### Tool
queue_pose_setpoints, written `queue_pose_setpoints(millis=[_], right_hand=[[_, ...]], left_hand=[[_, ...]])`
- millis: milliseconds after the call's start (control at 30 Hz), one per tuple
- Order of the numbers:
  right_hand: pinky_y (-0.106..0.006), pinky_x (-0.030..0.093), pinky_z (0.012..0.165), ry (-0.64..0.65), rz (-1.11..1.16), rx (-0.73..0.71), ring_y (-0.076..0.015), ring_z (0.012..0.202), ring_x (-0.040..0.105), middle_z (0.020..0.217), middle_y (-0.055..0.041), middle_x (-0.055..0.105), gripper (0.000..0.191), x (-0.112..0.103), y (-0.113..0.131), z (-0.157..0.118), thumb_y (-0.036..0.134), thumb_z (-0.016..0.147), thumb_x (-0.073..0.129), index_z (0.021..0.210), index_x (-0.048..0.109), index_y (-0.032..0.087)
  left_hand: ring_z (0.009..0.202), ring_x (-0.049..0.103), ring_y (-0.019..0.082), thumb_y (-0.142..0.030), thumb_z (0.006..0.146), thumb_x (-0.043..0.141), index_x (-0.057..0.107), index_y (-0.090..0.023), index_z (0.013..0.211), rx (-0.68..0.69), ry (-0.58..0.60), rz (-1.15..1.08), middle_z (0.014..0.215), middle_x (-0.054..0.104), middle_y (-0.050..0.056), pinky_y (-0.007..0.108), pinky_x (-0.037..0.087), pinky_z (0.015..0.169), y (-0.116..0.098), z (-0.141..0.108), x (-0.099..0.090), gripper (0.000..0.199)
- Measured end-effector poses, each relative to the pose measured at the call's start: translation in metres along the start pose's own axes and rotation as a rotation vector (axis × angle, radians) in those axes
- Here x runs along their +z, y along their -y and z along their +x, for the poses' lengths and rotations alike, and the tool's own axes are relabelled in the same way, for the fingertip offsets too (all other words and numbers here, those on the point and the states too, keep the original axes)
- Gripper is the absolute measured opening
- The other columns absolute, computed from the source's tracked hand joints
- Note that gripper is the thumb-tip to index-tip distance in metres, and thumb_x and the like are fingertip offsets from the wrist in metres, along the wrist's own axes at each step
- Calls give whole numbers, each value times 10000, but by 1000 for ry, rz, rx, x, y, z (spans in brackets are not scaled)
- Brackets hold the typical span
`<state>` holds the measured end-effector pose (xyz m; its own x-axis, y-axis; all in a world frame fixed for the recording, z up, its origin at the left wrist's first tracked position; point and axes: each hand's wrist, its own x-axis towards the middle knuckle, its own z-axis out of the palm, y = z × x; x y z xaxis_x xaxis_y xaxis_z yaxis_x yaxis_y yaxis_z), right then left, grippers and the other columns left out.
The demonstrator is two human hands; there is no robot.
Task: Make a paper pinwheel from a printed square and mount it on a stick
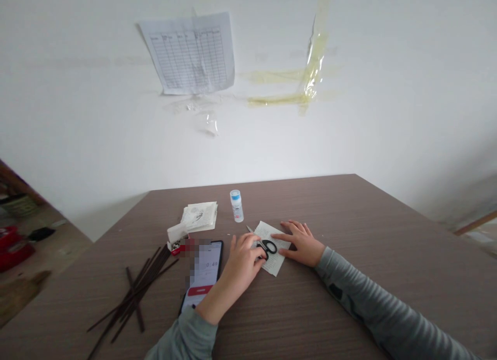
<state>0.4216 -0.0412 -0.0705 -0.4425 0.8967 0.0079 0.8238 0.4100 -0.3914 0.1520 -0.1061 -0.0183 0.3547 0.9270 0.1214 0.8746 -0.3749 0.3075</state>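
Note:
A small printed sheet of paper (274, 265) lies on the brown table. Black-handled scissors (269, 246) are over it, their tip pointing up and left past the paper's edge. My left hand (244, 261) is at the handles with its fingers curled around them. On the paper's right side rests my right hand (303, 243), its fingers spread and nothing held in it. A clear glue bottle with a blue top (236, 206) stands upright behind the paper.
Left of my left hand are a phone (207, 264), an open small box (177, 238), a stack of papers (200, 216) and several dark sticks (134, 295). The table (373, 256) meets a white wall with a taped sheet (190, 54).

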Motion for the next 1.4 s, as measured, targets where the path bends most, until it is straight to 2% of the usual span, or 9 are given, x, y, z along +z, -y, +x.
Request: queue_pose_setpoints(millis=[133,267,367,500,700,867,1033,1233,1400], right_hand=[[-931,337,1540,-28,18,-29,-582,1904,472,2006,-153,639,648,-4,6,-1,455,1131,948,1770,846,480],[-910,322,1560,-49,53,-98,-545,1897,499,1975,-89,682,432,-3,8,-2,389,1137,948,1550,982,509],[-926,310,1558,-46,54,-123,-537,1890,506,1959,-79,703,301,-2,7,-2,437,1157,932,1437,1029,489],[-914,334,1552,-102,37,-84,-534,1856,552,1864,-117,788,238,-7,3,-1,475,1190,881,1330,1062,409],[-819,363,1568,-176,-74,101,-465,1774,666,1713,-139,889,284,-19,1,-2,333,1238,795,1165,1068,330],[-686,455,1544,-205,-131,131,-402,1614,794,1586,-143,930,256,-20,11,-3,281,1226,808,1216,1062,314],[-700,428,1547,-146,-130,95,-397,1522,830,1444,-121,973,288,-18,21,-4,270,1187,841,1385,1037,345],[-707,409,1532,-89,-216,222,-413,1592,769,1535,-121,943,371,-28,14,-6,278,1211,750,1454,1018,357],[-655,504,1428,-87,-265,298,-433,1639,711,1608,-143,915,424,-31,3,-7,264,1220,700,1505,1000,358]], left_hand=[[1687,785,466,-142,1030,1026,988,-304,1352,-66,-25,58,1672,913,145,839,515,1516,4,1,-2,362],[1784,695,502,-264,1104,986,930,-291,1546,-118,38,126,1754,873,165,847,511,1510,9,0,-3,446],[1831,641,524,-323,1141,950,929,-285,1563,-124,68,144,1810,834,177,849,507,1511,10,0,-4,425],[1831,638,543,-331,1128,961,963,-297,1496,-134,62,146,1808,832,183,842,496,1524,9,-2,-5,369],[1821,651,537,-313,1125,950,972,-280,1468,-140,47,152,1809,827,195,824,508,1524,10,-4,-3,345],[1791,679,518,-297,1103,961,971,-280,1445,-138,26,142,1780,845,182,810,522,1512,10,-3,-1,343],[1798,668,514,-307,1130,929,955,-234,1469,-157,53,156,1795,828,202,779,513,1525,6,-2,-4,348],[1822,644,510,-314,1142,916,940,-261,1501,-163,72,162,1822,813,184,792,505,1531,6,-3,-6,364],[1814,650,515,-311,1124,929,927,-248,1503,-166,68,124,1810,814,198,795,507,1525,9,-3,-3,384]])
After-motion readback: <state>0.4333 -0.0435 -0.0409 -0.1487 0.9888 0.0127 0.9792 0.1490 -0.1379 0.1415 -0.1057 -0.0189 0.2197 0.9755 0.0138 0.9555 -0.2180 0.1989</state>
